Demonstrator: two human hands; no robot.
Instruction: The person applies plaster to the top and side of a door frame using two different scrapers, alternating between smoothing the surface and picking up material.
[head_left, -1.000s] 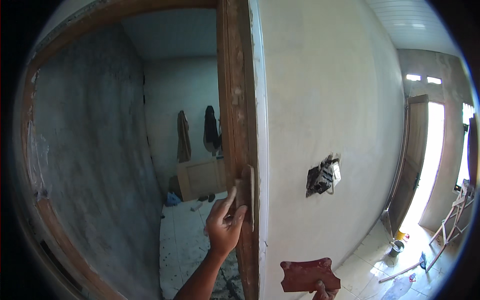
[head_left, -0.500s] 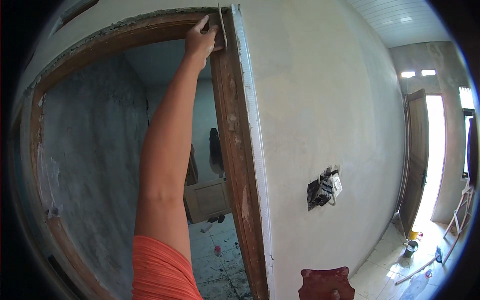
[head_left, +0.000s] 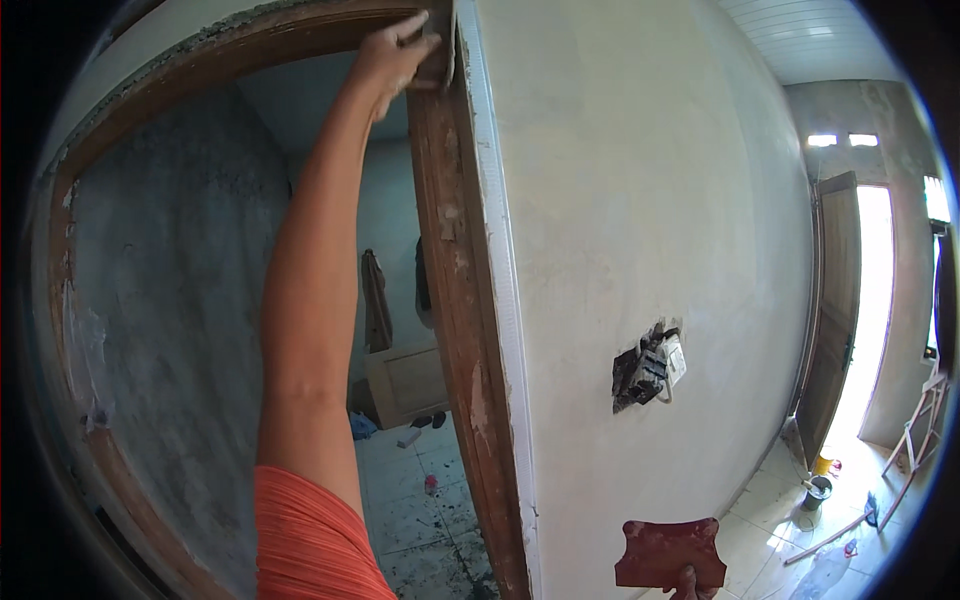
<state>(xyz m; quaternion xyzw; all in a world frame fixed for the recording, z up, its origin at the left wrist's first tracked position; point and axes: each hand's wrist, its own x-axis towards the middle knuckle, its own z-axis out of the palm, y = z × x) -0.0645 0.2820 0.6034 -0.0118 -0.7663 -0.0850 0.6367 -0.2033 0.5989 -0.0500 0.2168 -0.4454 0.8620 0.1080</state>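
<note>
My left arm, in a red sleeve, reaches up to the top right corner of a brown wooden door frame (head_left: 450,220). There my left hand (head_left: 388,65) is closed on a thin flat plate (head_left: 447,50), seen nearly edge-on against the frame; part of the grip is hidden. A white perforated corner strip (head_left: 500,220) runs down the wall edge beside the frame. Low at the right, my right hand (head_left: 688,583) holds a dark red flat spreader (head_left: 668,553) with curved-in sides, the thumb lying on its face. The other fingers are out of sight.
The plastered wall (head_left: 580,200) has a rough hole with a loose electrical box (head_left: 655,367). Through the doorway, a wooden panel (head_left: 408,385) leans above a dirty tiled floor. At the far right are an open door (head_left: 832,310), a bucket (head_left: 817,492) and a ladder (head_left: 915,425).
My left hand and its plate appear slightly higher and further left in the picture. The red spreader has risen further into view, and my right thumb shows more clearly. The view has shifted a little.
</note>
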